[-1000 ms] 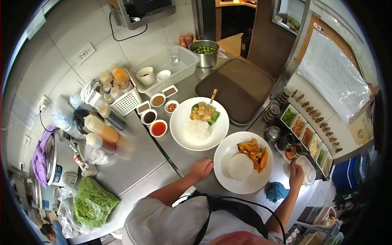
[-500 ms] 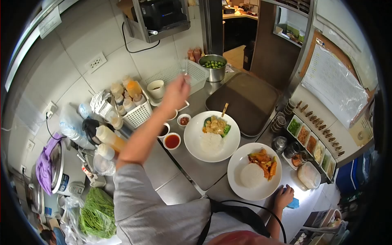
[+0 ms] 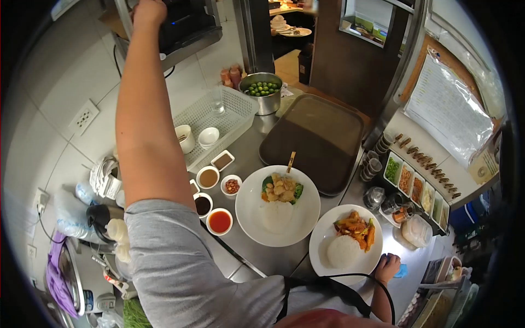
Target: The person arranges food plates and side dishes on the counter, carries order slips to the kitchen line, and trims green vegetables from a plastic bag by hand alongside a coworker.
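Observation:
My left hand (image 3: 149, 12) is raised to the dark printer (image 3: 183, 27) on the metal wall shelf. Its fingertips are cut off by the top of the view, so I cannot tell what they grip. At the lower right, my right hand (image 3: 387, 268) rests on the counter with its fingers curled over a blue cloth (image 3: 401, 271). Just left of it is a white plate (image 3: 322, 246) with a rice mound (image 3: 343, 251) and saucy orange-brown food (image 3: 355, 229). A second white plate (image 3: 249, 218) holds rice, broccoli and pale sauced pieces, with a wooden pick (image 3: 291, 159) at its rim.
Small sauce bowls (image 3: 220, 222) stand left of the plates. A brown tray (image 3: 314, 139) lies behind them. A pot of green citrus fruit (image 3: 262, 90) and a white basket (image 3: 240, 117) sit at the back. Garnish containers (image 3: 416, 188) line the right side.
My left hand has risen from above the basket to the printer shelf, and the view has shifted. A glass now stands in the basket where my left hand was. My right hand stays on the cloth.

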`<state>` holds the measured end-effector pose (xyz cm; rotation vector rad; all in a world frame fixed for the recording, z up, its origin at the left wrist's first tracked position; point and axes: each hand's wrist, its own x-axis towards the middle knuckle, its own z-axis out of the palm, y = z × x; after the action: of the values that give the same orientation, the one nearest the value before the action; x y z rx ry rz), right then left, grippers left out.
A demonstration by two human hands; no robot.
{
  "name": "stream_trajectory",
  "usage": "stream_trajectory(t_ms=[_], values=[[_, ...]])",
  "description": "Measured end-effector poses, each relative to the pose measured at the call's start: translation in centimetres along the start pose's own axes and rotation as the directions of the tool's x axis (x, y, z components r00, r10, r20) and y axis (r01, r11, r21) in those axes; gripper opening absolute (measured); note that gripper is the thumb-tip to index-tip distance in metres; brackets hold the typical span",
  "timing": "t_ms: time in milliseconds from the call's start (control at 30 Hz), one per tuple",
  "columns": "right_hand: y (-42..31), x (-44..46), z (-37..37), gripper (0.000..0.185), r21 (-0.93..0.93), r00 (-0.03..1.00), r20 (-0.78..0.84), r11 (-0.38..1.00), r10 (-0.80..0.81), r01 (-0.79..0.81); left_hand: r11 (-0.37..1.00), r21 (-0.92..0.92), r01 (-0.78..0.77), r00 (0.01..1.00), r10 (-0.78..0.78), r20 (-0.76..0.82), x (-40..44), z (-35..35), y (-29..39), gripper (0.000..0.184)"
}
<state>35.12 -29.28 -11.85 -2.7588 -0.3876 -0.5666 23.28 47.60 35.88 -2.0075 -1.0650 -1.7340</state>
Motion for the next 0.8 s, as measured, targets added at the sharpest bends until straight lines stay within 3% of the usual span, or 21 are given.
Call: stream_trajectory(t_ms=[133, 200, 267, 300, 400, 433, 500, 533, 600, 733, 767, 800], values=[[0.0, 0.4, 0.0, 0.017, -0.022, 1.000, 0.000, 1.000, -0.022, 0.022, 0.957, -0.153, 0.245, 0.964, -0.225, 0.140, 1.8, 1.0, -0.9, 0.037], [0.5, 0.4, 0.3, 0.017, -0.009, 0.999, 0.022, 0.999, -0.032, 0.032, 0.940, -0.147, 0.308, 0.944, -0.283, 0.172, 3.4, 2.1, -2.0, 0.036], [0.4, 0.4, 0.4, 0.017, -0.025, 1.000, 0.022, 1.000, -0.013, 0.014, 0.966, 0.025, 0.258, 0.952, -0.259, 0.166, 6.9, 5.7, -6.0, 0.031], [0.4, 0.3, 0.4, 0.017, -0.033, 1.000, 0.026, 0.999, -0.003, 0.004, 0.957, 0.283, 0.066, 0.952, -0.146, 0.269, 7.9, 5.6, -6.4, 0.029], [0.2, 0.4, 0.4, 0.018, -0.037, 0.999, 0.036, 0.999, 0.020, -0.018, 0.924, -0.251, 0.290, 0.957, -0.274, 0.096, 5.1, 4.3, -4.1, 0.030], [0.1, 0.4, 0.3, 0.018, -0.036, 0.999, 0.036, 0.999, 0.027, -0.026, 0.882, -0.375, 0.285, 0.958, -0.277, 0.076, 3.8, 3.2, -2.5, 0.027], [-0.1, 0.4, 0.0, 0.019, -0.040, 0.999, 0.033, 0.999, 0.017, -0.016, 0.960, -0.280, -0.005, 0.964, -0.070, -0.256, 3.8, 4.7, -3.8, 0.022], [-0.3, 0.4, -0.2, 0.019, -0.038, 0.999, 0.030, 0.999, 0.014, -0.013, 0.971, -0.195, -0.141, 0.912, 0.051, -0.407, 3.7, 5.6, -4.5, 0.020], [-0.7, 0.3, -0.4, 0.018, -0.025, 0.999, 0.028, 0.999, 0.024, -0.024, 0.997, -0.076, -0.023, 0.980, 0.007, -0.198, 3.0, 4.5, -4.6, 0.033], [-0.5, 0.3, -0.4, 0.018, 0.024, 0.999, -0.002, 0.999, 0.039, -0.039, 0.857, -0.504, 0.112, 0.963, -0.220, -0.159, -1.8, -0.3, 1.1, 0.021], [0.0, 0.5, -0.2, 0.017, 0.071, 0.993, -0.083, 0.994, -0.079, 0.085, 0.848, -0.524, 0.082, 0.964, -0.202, -0.175, -1.8, -1.4, 1.7, 0.021], [0.5, 0.4, 0.1, 0.017, 0.065, 0.993, -0.091, 0.994, -0.081, 0.087, 0.834, -0.548, 0.070, 0.970, -0.185, -0.158, -2.4, -2.2, 2.5, 0.022]])
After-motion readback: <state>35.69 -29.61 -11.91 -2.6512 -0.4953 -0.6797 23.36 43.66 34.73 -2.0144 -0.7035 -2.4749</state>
